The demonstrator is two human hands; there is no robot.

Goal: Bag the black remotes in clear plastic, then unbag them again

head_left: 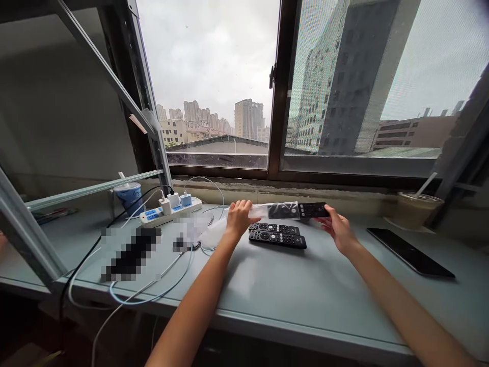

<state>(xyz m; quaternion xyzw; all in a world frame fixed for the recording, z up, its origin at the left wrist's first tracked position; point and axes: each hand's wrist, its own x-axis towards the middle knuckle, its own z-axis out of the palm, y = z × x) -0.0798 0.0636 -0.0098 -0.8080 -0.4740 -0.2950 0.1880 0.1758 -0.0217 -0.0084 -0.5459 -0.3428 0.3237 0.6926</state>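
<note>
My left hand (239,220) pinches one end of a clear plastic bag (260,210) above the table. A black remote control (312,210) lies partly inside the bag, its bare end sticking out to the right. The fingers of my right hand (340,232) are closed on that bare end. Just below them, two more black remotes lie side by side on the table, a nearer remote (278,239) and a farther remote (280,229). Beneath and left of my left hand is some crumpled clear plastic (214,234).
A white power strip (153,219) with plugs and loose cables (164,295) spreads over the left side. A blue cup (130,199) stands behind the metal frame (147,117). On the right are a dark flat tablet (410,252) and a lidded drink cup (418,209).
</note>
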